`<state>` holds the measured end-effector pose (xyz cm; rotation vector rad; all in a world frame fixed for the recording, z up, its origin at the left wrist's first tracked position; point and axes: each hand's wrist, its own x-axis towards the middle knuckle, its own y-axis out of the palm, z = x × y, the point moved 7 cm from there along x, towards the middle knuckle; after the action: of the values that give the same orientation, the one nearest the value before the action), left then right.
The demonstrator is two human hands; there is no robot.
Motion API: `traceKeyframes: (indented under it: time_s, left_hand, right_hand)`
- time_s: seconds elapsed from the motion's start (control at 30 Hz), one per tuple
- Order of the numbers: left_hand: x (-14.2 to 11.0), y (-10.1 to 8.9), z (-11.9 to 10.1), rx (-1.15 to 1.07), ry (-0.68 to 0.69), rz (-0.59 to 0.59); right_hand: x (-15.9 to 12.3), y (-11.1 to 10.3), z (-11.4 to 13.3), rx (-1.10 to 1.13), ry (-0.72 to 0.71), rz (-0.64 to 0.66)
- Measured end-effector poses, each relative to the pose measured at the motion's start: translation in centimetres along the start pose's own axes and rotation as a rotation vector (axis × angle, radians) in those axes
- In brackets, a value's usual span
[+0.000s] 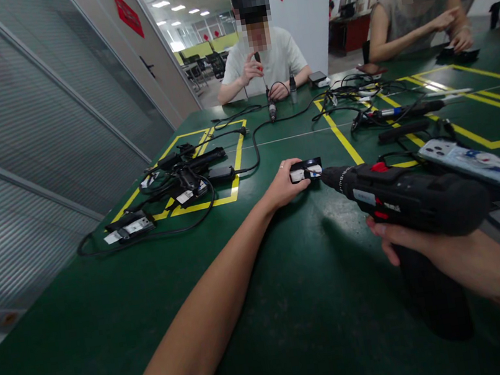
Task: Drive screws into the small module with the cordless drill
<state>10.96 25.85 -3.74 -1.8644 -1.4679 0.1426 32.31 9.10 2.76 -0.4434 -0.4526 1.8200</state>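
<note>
In the middle of the table my left hand (287, 180) is closed around the end of a small black rectangular case (315, 163) with a pale inside or label. My right hand (403, 237) grips the handle of a black cordless drill (401, 196) with red parts. The drill's chuck (338, 179) points left at the case. Its tip ends at or very near the case's right side; whether it touches I cannot tell.
Black adapters and cables (189, 174) lie inside yellow tape at the left. To the right are a phone (474, 161), a black pen-shaped tool (412, 110) and tangled cables. Across the table, a person (262, 60) holds a screwdriver; another person (414, 25) sits at far right.
</note>
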Motion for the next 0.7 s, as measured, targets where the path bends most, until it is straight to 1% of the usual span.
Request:
traceKeyframes:
  time_s: [0.33, 0.7]
  left_hand:
    - [0.05, 0.08, 0.18, -0.013, 0.010, -0.014]
    - [0.06, 0.11, 0.31, 0.003, 0.016, -0.009]
  right_hand:
    - [0.30, -0.11, -0.58, 0.031, -0.031, -0.026]
    - [0.37, 0.14, -0.91, 0.111, 0.040, -0.006]
